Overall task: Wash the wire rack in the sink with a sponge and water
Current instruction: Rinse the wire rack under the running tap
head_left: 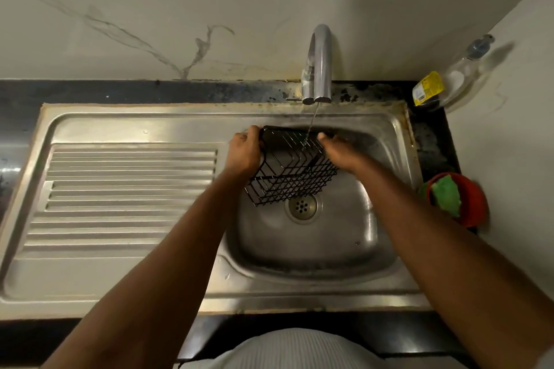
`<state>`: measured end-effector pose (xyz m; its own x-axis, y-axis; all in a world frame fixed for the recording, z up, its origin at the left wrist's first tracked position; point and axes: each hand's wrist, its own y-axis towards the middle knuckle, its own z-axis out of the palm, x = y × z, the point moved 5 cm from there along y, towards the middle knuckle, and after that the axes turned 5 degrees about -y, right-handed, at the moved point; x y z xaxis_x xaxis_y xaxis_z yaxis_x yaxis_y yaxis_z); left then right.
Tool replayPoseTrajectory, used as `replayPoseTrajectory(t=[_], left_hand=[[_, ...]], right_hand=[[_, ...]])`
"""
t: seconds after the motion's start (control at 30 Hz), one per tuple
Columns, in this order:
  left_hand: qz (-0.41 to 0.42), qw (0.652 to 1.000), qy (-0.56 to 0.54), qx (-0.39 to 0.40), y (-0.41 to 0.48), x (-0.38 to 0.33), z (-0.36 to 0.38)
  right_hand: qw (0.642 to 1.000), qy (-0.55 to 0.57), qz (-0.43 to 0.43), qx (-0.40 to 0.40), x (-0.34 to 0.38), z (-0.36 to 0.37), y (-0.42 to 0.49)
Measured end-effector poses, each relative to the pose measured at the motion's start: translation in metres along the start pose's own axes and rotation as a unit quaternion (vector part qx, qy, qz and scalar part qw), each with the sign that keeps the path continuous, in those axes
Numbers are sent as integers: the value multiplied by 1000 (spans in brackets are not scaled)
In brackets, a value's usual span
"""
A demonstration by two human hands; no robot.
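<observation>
A black wire rack [292, 171] hangs tilted over the steel sink basin [338, 237], above the drain [302, 206]. My left hand [244, 151] grips its left end. My right hand [340, 151] grips its right end, thumb on the top rim. A thin stream of water falls from the chrome faucet [320, 66] onto the rack's upper part. A green sponge [445, 196] lies in a red bowl [470, 204] on the counter to the right of the sink.
A ribbed steel drainboard [126, 189] stretches left of the basin. A clear dish soap bottle [449, 75] with a yellow label lies in the back right corner. A marble wall runs behind, and another wall closes the right side.
</observation>
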<state>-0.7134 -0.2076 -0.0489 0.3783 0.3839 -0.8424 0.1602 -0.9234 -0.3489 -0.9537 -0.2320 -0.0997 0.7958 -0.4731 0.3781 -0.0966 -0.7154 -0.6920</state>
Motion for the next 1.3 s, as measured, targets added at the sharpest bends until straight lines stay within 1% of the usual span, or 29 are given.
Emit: replayPoseTrajectory(t=[0.07,0.1,0.17,0.2,0.27,0.37,0.43,0.5,0.57,0.63,0.67,0.7,0.8,0.9,0.93,1.0,1.07,1.13,1.17,1.23,1.3], left_hand=[[9,1000,4,-5,-5,-3,3],[3,1000,-14,-18,-7,-4,4],[-25,995,-76,-66,-7,-1,3],[-34,991,-98,-79,-7,-1,5],[-32,990,-112,-81,-5,2,10],[-38,990,-105,-82,7,31,16],[-38,988,-126,-75,1,31,13],[-28,988,-138,-71,-10,19,6],[-36,989,-121,-74,-14,12,-2],[-58,990,-101,-76,-14,11,-8],[-62,990,-101,-75,-14,11,-13],[-59,990,-109,-68,-13,9,-16],[-75,989,-115,-52,-6,15,-19],[-84,990,-106,-43,4,33,-22],[-91,988,-117,-42,6,40,-23],[-117,975,-184,-37,4,51,-24],[-126,969,-207,-38,-7,48,-24],[-103,973,-203,-32,-8,48,-22],[-91,973,-209,-27,-8,49,-20],[-69,980,-186,-28,-8,53,-19],[-62,981,-182,-35,-8,62,-17]], right_hand=[[998,40,33,-41,-3,-6,10],[997,34,44,-62,-1,-9,10],[997,-6,50,-56,17,-6,-5],[998,-28,27,-48,31,-1,-13],[996,-50,-49,-52,69,19,-40],[983,-70,-144,-94,111,49,-81],[976,-96,-169,-101,116,55,-87],[981,-92,-149,-89,101,48,-67],[993,-62,-70,-72,68,32,-34],[997,-28,19,-67,30,16,-2],[997,0,50,-65,15,11,12],[996,30,61,-66,6,7,19],[992,89,40,-82,7,-7,8],[987,138,31,-73,9,-17,7],[984,165,31,-66,9,-19,9],[971,237,16,-41,9,-24,11],[957,290,0,-1,7,-24,13],[952,305,-11,21,3,-23,9],[952,305,-28,19,2,-23,7],[942,331,-58,4,-1,-22,5],[932,354,-82,-8,0,-22,0]])
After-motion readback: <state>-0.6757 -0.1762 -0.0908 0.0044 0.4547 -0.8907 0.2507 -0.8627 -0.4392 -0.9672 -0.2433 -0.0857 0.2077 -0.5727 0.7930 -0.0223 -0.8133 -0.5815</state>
